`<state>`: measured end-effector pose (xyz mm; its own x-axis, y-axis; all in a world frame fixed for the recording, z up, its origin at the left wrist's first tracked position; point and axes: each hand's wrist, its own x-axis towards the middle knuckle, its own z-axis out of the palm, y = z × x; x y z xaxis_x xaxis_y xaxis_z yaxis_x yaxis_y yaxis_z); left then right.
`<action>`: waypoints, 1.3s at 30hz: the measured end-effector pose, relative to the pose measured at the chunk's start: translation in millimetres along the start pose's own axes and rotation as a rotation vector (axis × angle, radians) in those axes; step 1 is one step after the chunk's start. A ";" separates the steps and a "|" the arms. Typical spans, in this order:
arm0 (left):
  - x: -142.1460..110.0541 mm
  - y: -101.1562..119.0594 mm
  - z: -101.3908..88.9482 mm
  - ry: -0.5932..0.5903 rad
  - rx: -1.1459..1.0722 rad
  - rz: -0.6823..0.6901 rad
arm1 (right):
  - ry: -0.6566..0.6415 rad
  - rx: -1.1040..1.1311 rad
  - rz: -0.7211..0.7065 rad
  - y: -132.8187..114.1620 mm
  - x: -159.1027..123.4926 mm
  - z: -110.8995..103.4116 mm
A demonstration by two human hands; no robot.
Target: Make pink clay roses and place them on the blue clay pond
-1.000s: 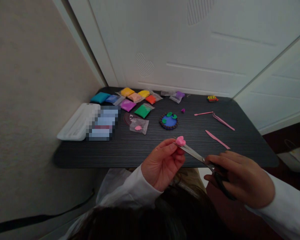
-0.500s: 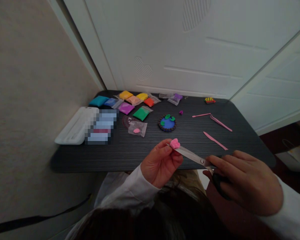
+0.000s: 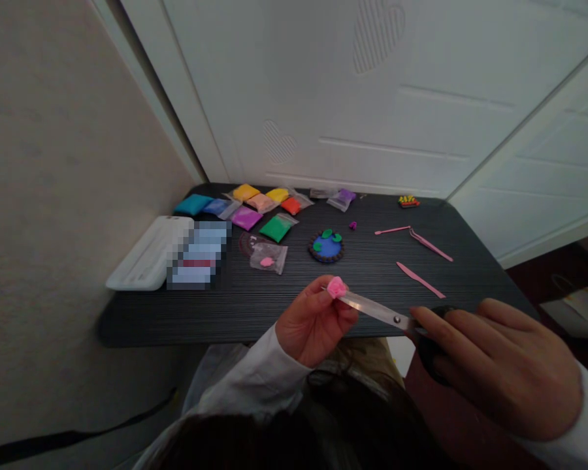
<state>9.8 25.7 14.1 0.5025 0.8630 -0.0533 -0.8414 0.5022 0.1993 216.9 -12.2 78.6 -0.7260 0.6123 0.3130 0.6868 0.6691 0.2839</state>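
The pink flower (image 3: pixel 336 287) is up in the air above the near part of the desk (image 3: pixel 176 320), pinched in the fingertips of the left hand (image 3: pixel 316 323). Its petals look made. The right hand (image 3: pixel 502 369) is wrapped around the scissors (image 3: pixel 375 309), with the blades up against the flower; whether they have cut through, one cannot tell. Farther back, the blue pond (image 3: pixel 327 247) has its brown edge and three green leaves (image 3: pixel 326 234) on. The flower is not on it, and a small purple piece (image 3: pixel 353 226) lies loose nearby.

The scissor blades (image 3: pixel 371 309) look like glossy metal, the tabletop (image 3: pixel 215 318) matt and finely ridged.
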 end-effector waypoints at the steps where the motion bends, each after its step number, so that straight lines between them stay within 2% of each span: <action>1: 0.6 -0.1 -0.6 0.005 0.001 0.004 | -0.004 -0.014 -0.001 0.6 -0.7 0.9; 7: 5.1 -0.5 -4.5 0.014 0.003 0.021 | 0.012 -0.072 -0.042 6.9 1.8 7.0; 13: 6.5 1.2 -6.1 0.023 0.010 -0.006 | -0.037 -0.142 -0.033 16.3 4.4 7.6; 17: 7.9 2.7 -11.9 0.101 0.125 0.008 | -0.027 -0.170 -0.020 22.1 3.5 11.2; 21: 6.2 11.7 -27.5 0.307 0.641 0.089 | -0.048 -0.190 -0.004 26.7 0.3 22.9; 26: -8.0 48.0 -40.5 0.419 1.002 0.188 | -0.117 -0.208 0.027 29.7 -4.0 46.1; 28: -14.4 66.8 -41.9 0.506 1.563 0.296 | -0.126 -0.204 0.040 29.4 -4.9 55.5; 29: -17.0 75.2 -42.9 0.555 1.776 0.335 | -0.130 -0.198 0.042 28.9 -5.1 59.9; 31: -20.0 88.1 -46.9 0.586 2.063 0.340 | -0.142 -0.180 0.050 27.1 -5.4 67.7; 33: -19.5 94.0 -52.8 0.566 2.249 0.366 | -0.166 -0.161 0.066 24.5 -5.4 74.1; 36: -11.0 93.1 -59.6 0.365 2.451 0.441 | -0.204 -0.137 0.098 20.5 -5.0 81.2; 39: 6.3 92.2 -59.2 0.195 2.517 0.449 | -0.212 -0.105 0.089 17.1 -4.4 85.1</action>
<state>-76.3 80.7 -25.8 0.3273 0.9069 0.2654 0.8286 -0.4105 0.3807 228.8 32.4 5.0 -0.6464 0.7487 0.1469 0.7399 0.5682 0.3601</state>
